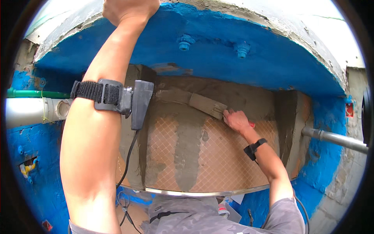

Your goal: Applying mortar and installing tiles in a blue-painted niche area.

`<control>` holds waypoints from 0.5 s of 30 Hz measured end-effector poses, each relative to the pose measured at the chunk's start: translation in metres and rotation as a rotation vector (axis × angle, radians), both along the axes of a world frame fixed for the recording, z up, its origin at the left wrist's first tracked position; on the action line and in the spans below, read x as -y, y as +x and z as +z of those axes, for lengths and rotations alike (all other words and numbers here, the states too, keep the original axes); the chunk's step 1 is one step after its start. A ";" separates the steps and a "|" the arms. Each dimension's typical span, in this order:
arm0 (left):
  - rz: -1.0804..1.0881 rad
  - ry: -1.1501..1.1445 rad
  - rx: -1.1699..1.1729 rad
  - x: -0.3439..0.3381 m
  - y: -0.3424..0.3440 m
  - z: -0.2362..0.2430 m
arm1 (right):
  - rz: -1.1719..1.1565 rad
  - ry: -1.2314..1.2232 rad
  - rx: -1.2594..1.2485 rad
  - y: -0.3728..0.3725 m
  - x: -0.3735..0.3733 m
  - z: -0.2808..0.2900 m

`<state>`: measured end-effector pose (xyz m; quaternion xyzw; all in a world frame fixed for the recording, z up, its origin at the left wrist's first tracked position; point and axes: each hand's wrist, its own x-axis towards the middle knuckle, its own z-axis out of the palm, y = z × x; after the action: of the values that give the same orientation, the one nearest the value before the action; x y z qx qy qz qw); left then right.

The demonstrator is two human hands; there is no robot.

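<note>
My right hand (236, 120) is closed round a plastering trowel. Its flat, mortar-smeared blade (207, 105) lies against grey wet mortar (233, 91) along the back of a recess, and a bit of red handle shows by my palm. Below the blade, a brown panel with a diamond pattern (233, 156) carries a vertical band of mortar (187, 156). My left hand (131, 8) is up at the rough top edge of the blue wall (156, 39). The frame cuts it off and its fingers are hidden.
Two blue-coated pipe stubs (184, 42) stick out of the blue wall. White (31, 112) and green (43, 94) pipes run in at left, a grey metal pipe (335, 139) at right. Mortared uprights (286, 124) flank the panel. A metal edge strip (194, 193) borders it near my lap.
</note>
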<state>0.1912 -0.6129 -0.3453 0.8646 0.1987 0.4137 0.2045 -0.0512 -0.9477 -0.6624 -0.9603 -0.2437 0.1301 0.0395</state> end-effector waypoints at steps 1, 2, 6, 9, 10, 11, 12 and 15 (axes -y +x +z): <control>0.013 0.002 -0.001 -0.001 0.001 -0.002 | 0.085 -0.027 -0.008 0.007 0.001 -0.008; 0.026 0.004 0.003 -0.001 0.001 -0.002 | 0.090 -0.020 -0.002 0.015 0.002 -0.016; 0.039 0.063 -0.010 -0.008 0.004 -0.001 | 0.153 -0.106 0.008 0.043 0.005 -0.043; 0.007 0.032 0.009 -0.003 0.004 -0.003 | 0.104 -0.154 0.032 0.058 0.019 -0.051; -0.032 -0.015 -0.025 0.002 0.003 -0.004 | 0.072 -0.183 0.061 0.060 0.027 -0.052; -0.032 -0.007 -0.025 0.000 0.004 -0.003 | 0.071 -0.175 0.061 0.064 0.030 -0.050; -0.014 0.008 -0.011 -0.006 0.006 -0.003 | 0.030 -0.183 0.055 0.066 0.034 -0.047; 0.007 0.036 0.020 -0.011 0.006 -0.003 | -0.039 -0.200 0.007 0.054 0.053 -0.037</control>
<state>0.1972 -0.6022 -0.3479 0.8632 0.1923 0.4266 0.1894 0.0031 -1.0010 -0.6989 -0.9644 -0.2109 0.1496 -0.0551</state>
